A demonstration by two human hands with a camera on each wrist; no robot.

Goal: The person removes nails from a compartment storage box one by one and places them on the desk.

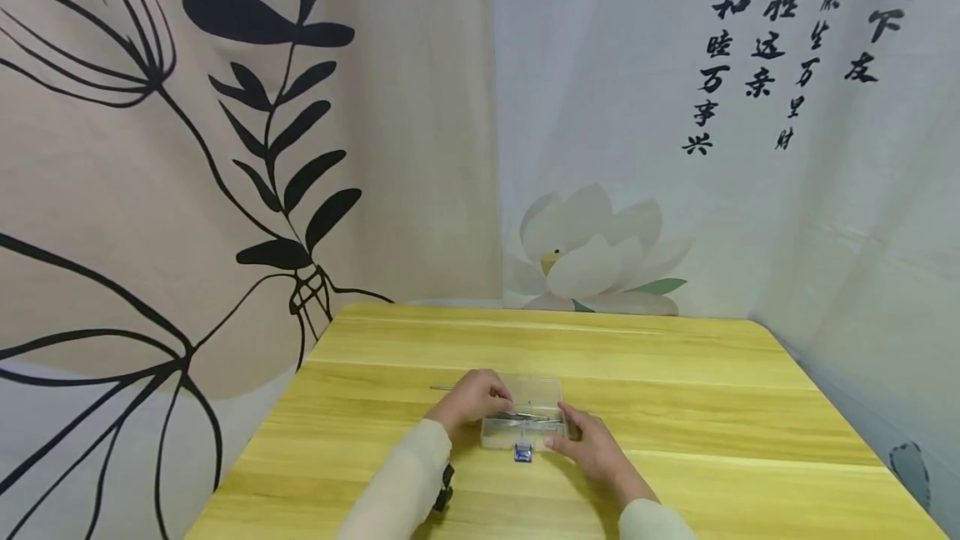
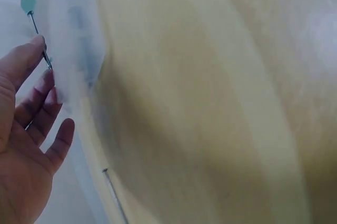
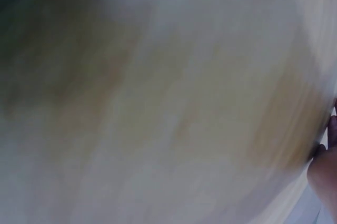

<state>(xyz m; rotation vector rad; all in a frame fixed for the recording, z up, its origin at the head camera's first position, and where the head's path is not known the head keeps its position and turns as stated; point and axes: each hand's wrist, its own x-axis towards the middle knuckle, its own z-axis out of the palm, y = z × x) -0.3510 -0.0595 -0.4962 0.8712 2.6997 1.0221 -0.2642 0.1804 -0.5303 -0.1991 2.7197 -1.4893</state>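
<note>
A clear plastic box (image 1: pixel 495 437) sits on the table with its transparent lid (image 1: pixel 543 388) raised at the back. Thin metal rods (image 1: pixel 525 417) lie in it, and a small blue piece (image 1: pixel 522 452) shows at its front. Over the box's left side, my left hand (image 1: pixel 474 398) pinches a slim metal rod (image 2: pixel 46 58) between thumb and fingertip. My right hand (image 1: pixel 596 444) grips the box's right end, thumb at the front corner and fingers toward the back. The right wrist view is blurred, with only part of the hand (image 3: pixel 324 169) at its edge.
Another thin metal rod (image 1: pixel 441 388) lies on the wooden table (image 1: pixel 675 382), left of the box; it also shows in the left wrist view. A printed curtain (image 1: pixel 420 148) hangs behind the table. A black band (image 1: pixel 444 488) is at the left wrist.
</note>
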